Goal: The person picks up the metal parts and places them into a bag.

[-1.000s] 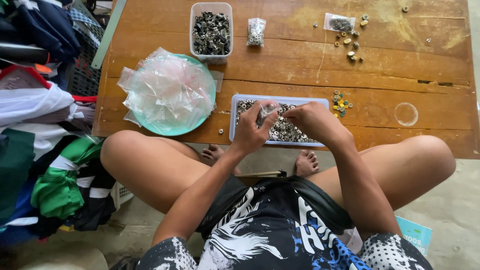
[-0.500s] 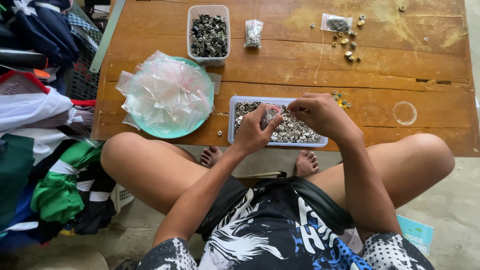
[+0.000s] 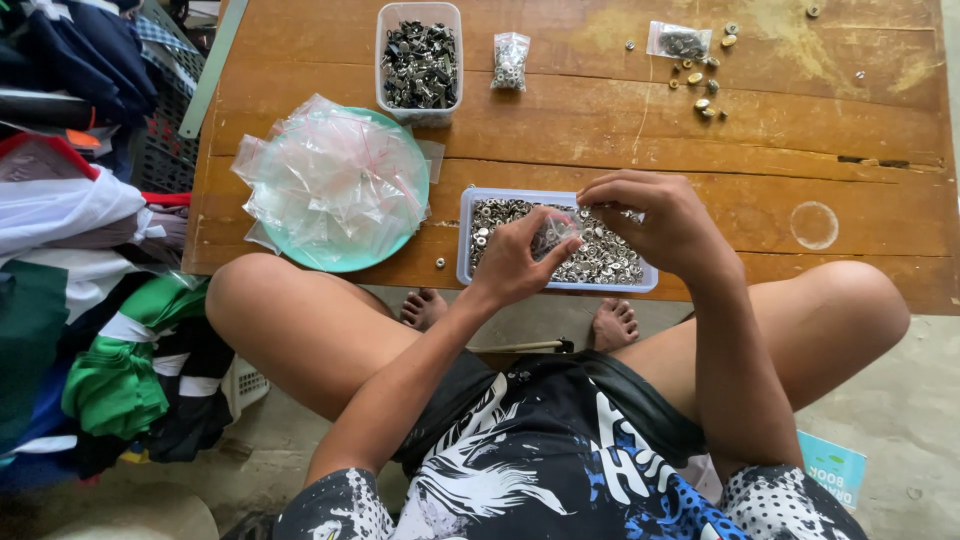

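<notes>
The small clear bag is hanging over the shallow tray of silver snaps, pinched by the left hand. The right hand, fingers clenched on its top edge, should be keeping the mouth directly above that tray.

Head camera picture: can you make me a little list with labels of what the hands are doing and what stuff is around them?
left hand: pinches a small clear plastic bag over the tray
right hand: fingers at the bag's top edge
tray: pale blue, shallow, full of small silver metal rings, at the table's near edge
green plate: left of tray, piled with empty clear bags
clear tub: far side, dark metal pieces inside
filled bags: two small ones, far side
wooden table: loose brass pieces near far right
</notes>
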